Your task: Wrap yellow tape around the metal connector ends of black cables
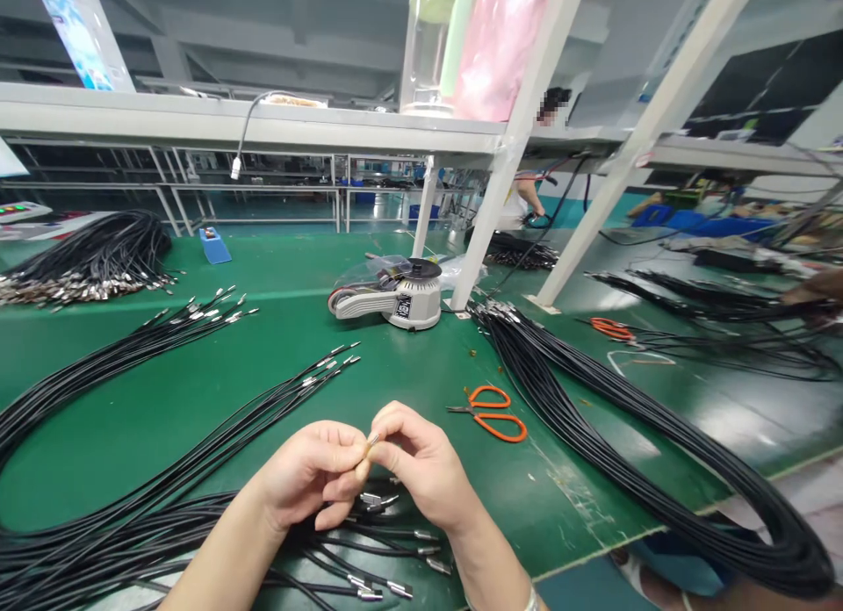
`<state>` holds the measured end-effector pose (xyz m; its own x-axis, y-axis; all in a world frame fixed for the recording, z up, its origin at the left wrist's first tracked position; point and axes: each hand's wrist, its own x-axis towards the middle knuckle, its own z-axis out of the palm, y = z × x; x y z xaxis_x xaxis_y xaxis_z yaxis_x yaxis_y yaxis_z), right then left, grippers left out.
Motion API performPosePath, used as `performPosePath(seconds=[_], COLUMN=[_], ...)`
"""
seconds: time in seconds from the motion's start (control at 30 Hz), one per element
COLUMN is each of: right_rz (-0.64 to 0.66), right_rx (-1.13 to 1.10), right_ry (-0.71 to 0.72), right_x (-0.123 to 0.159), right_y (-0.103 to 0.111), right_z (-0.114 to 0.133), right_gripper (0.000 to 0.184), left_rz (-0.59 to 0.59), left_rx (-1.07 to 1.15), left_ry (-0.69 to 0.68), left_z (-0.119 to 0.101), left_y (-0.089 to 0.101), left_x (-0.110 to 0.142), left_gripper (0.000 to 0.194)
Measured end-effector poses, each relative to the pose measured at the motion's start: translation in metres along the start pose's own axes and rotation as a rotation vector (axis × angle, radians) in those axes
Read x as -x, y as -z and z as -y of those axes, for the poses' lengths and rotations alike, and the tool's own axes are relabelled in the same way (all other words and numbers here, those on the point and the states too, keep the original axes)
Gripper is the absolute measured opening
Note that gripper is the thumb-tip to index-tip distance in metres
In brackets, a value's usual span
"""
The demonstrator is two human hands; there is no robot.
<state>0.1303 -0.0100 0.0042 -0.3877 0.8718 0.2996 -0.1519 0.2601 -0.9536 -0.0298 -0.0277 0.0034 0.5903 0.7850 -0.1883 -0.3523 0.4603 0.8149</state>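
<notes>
My left hand (pixel 316 470) and my right hand (pixel 421 462) meet above the front of the bench, fingertips pinched together. Between them shows a small shiny metal cable connector (pixel 373 439); the fingers cover most of it. Below and around my left forearm lie black cables (pixel 217 510) with silver metal ends, several of which poke out under my hands. Another group of black cables (pixel 263 405) curves in from the left, its tips just beyond my left hand. Orange-handled scissors (pixel 491 413) rest on the bench to the right of my right hand.
A round tape dispenser (pixel 412 299) stands beyond my hands, beside a white shelf post (pixel 491 207). A thick looped cable bundle (pixel 593 418) runs along the right. More cables (pixel 98 251) are piled at the far left. A shelf (pixel 263 128) crosses overhead; a person (pixel 523 198) is behind it.
</notes>
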Motion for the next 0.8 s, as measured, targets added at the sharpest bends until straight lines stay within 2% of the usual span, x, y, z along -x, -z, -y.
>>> performPosePath(seconds=[0.13, 0.2, 0.43, 0.57, 0.67, 0.8], right_rz=[-0.018, -0.030, -0.076, -0.042, 0.034, 0.121], right_rx=[-0.030, -0.011, 0.151, 0.205, 0.226, 0.222], right_ry=[-0.182, -0.228, -0.247, -0.234, -0.288, -0.360], right_x=[0.001, 0.002, 0.007, 0.015, 0.023, 0.029], right_y=[0.015, 0.021, 0.018, 0.019, 0.026, 0.038], right_z=[0.008, 0.013, 0.020, 0.023, 0.028, 0.024], right_gripper=[0.021, 0.021, 0.019, 0.015, 0.012, 0.013], left_rz=[-0.196, -0.277, -0.333, -0.395, -0.349, -0.178], left_rx=[-0.253, -0.393, -0.667, -0.790, -0.859, -0.868], left_ry=[-0.148, -0.185, -0.188, -0.222, -0.267, -0.142], left_z=[0.002, 0.004, 0.006, 0.011, 0.015, 0.010], left_y=[-0.010, -0.015, -0.027, -0.031, -0.032, -0.035], left_x=[-0.002, -0.002, -0.001, -0.002, -0.004, -0.003], left_gripper=[0.026, 0.026, 0.022, 0.022, 0.022, 0.027])
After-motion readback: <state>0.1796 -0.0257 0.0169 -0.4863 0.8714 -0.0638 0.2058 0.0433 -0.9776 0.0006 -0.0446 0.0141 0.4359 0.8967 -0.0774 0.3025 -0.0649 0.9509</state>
